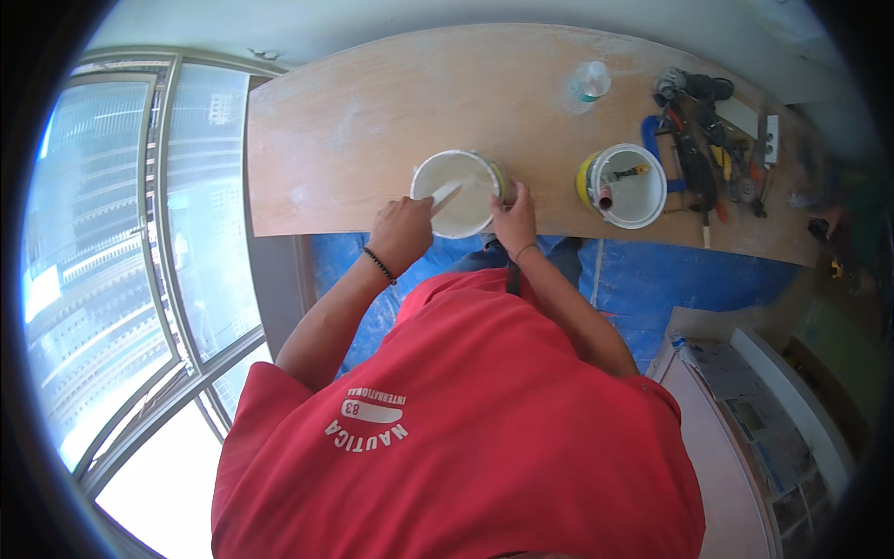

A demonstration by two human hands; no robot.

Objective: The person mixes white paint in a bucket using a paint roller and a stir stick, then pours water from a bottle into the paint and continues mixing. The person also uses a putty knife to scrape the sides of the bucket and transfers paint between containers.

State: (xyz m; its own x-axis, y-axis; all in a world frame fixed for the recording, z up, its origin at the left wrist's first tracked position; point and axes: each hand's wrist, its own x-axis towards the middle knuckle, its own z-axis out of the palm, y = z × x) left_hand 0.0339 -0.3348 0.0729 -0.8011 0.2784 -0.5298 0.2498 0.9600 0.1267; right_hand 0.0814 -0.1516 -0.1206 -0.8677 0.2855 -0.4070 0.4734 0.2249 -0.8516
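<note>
My left hand [402, 231] is closed on a pale flat stick [445, 196] whose end reaches into a white-lined bucket [458, 172] of pale, creamy material. My right hand [512, 219] grips this bucket at its right side, by the wooden worktop's [345, 140] front edge. To the right stands a second bucket [641, 200] with a white inside and yellow outside, holding a brush with a yellow handle [636, 170] and a small cylinder [605, 197], perhaps a roller.
A clear plastic bottle [589, 82] stands at the back. Several tools [708, 149], an angle grinder among them, lie at the right. Windows [102, 233] fill the left side. Blue sheeting [680, 279] covers the floor; white boards [782, 391] lie at lower right.
</note>
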